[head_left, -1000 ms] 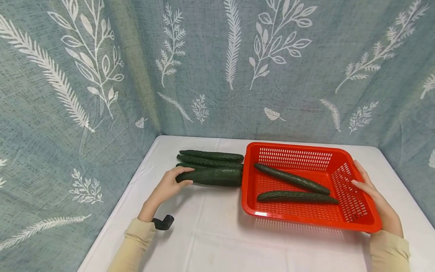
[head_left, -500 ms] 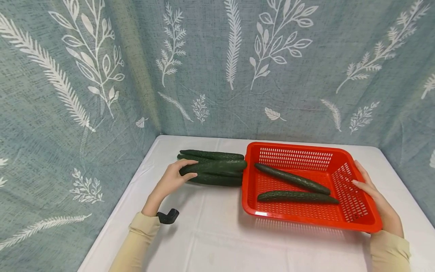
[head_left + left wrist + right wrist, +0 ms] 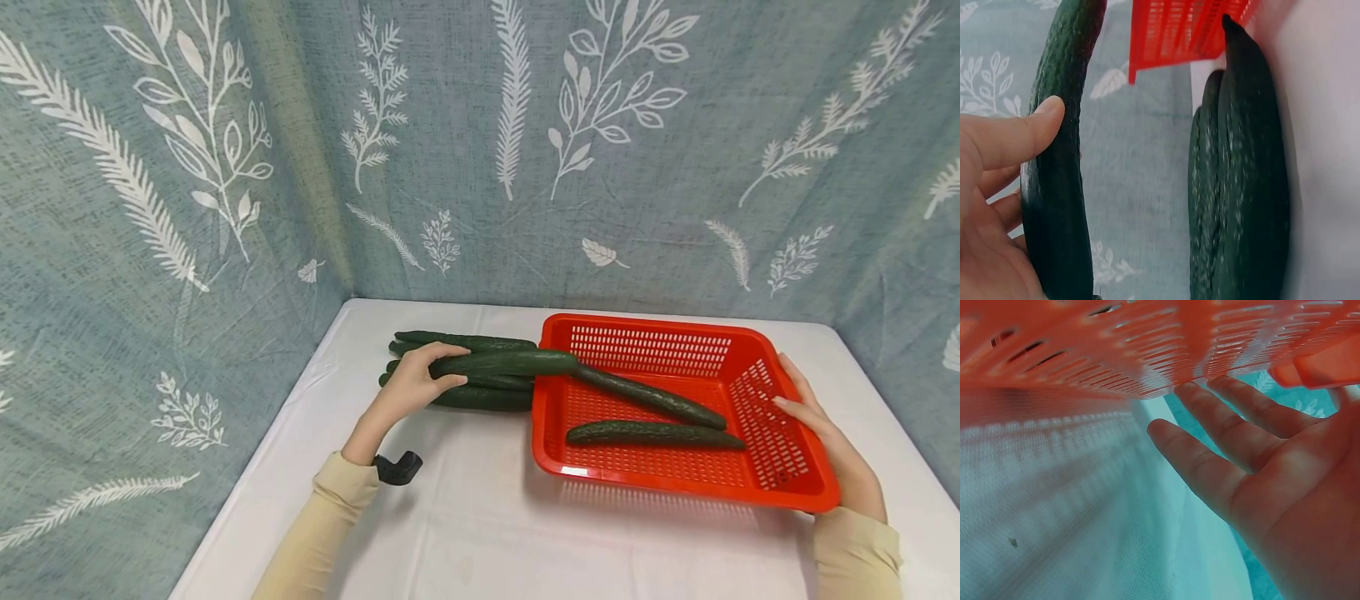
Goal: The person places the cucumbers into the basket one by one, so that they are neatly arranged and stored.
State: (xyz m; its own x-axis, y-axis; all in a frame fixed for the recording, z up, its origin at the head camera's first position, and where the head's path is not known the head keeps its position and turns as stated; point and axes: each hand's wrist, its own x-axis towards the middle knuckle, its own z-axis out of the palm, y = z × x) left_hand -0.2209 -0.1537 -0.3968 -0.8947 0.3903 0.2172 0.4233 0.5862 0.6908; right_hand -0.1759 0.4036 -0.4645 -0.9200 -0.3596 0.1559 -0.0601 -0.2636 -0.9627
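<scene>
My left hand (image 3: 416, 379) grips a dark green cucumber (image 3: 517, 362), its thumb and fingers on either side of it. The cucumber is raised above other cucumbers (image 3: 483, 400), and its far end overlaps the left rim of a red plastic basket (image 3: 538, 425). In the left wrist view the thumb presses the skin of the held cucumber (image 3: 1057, 212). My right hand (image 3: 843, 454) holds the basket's right rim, thumb over the edge. From the right wrist, its fingers (image 3: 1200, 462) reach beneath the slotted wall. Inside the basket lie a straight cucumber (image 3: 660, 400) and a slightly curved one (image 3: 645, 432).
Several cucumbers lie side by side left of the basket, the rearmost cucumber (image 3: 465, 341) toward the back. A white cloth (image 3: 480, 517) covers the table. Behind it hangs a blue-green curtain (image 3: 465, 167) with white leaf prints.
My left hand has lifted a cucumber from the front of the row and carried it up and right, until its end overlaps the basket. The right hand and basket stay in place.
</scene>
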